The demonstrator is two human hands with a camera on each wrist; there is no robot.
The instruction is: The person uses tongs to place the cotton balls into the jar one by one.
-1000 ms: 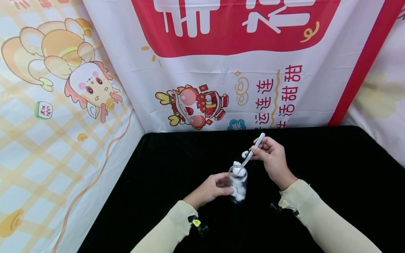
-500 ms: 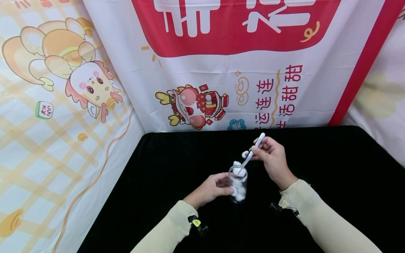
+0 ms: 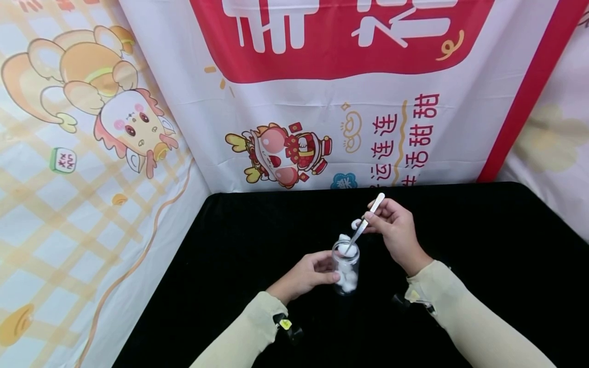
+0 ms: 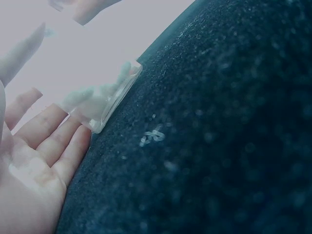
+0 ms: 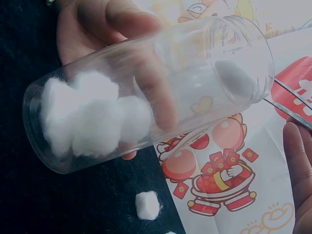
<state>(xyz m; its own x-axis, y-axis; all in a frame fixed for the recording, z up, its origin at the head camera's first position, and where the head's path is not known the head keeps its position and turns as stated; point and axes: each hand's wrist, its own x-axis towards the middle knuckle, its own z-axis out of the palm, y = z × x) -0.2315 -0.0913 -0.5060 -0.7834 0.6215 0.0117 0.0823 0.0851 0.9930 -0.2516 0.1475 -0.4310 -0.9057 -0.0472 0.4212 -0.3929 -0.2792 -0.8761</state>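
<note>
A clear jar [image 3: 346,270] with several cotton balls [image 5: 92,117] in its lower part stands on the black tabletop. My left hand [image 3: 307,277] holds it from the left, thumb on the near side and fingers behind. Tweezers [image 3: 366,221] are pinched in my right hand [image 3: 394,229], slanting down into the jar's mouth. At their tips, just inside the rim, sits one more cotton ball [image 5: 235,80]. In the left wrist view the jar's base [image 4: 100,114] touches the cloth beside my fingers [image 4: 73,146]; its upper part is washed out.
A loose cotton ball [image 5: 147,205] lies on the black cloth [image 3: 257,230] behind the jar. Another white ball [image 3: 356,224] shows by my right fingers. A printed white and red curtain [image 3: 285,102] hangs along the table's back edge, a patterned one [image 3: 92,204] at the left.
</note>
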